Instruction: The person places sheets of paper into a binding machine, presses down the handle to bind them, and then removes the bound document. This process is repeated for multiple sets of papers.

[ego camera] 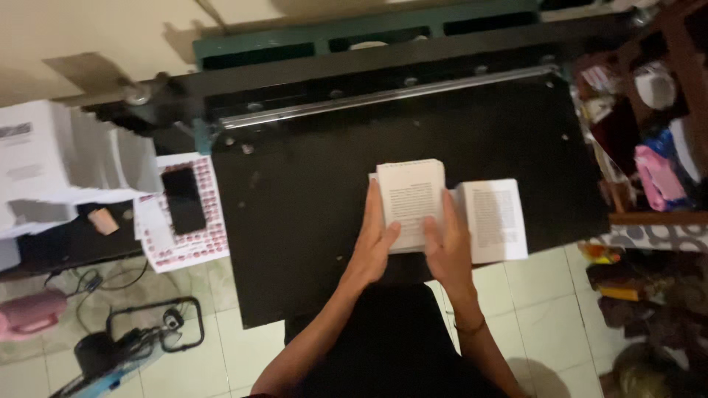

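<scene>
On the black table (295,221) of a paper cutter, two bare hands press on a stack of printed pages (411,199).

Seen from the head camera, the left hand (372,247) lies flat along the stack's left edge, fingers stretched out and thumb resting on the top sheet, not clenched. The right hand (446,247) rests open on the stack's right lower corner, its fingers spread over the paper. Just beside it, touching on the right, lies a second stack of printed pages (498,220), reaching the table's near edge. Behind both runs the metal clamp bar (391,96). Well apart to the left, a dark phone (184,199) lies on a patterned sheet (184,247), near a white box (51,158).
</scene>
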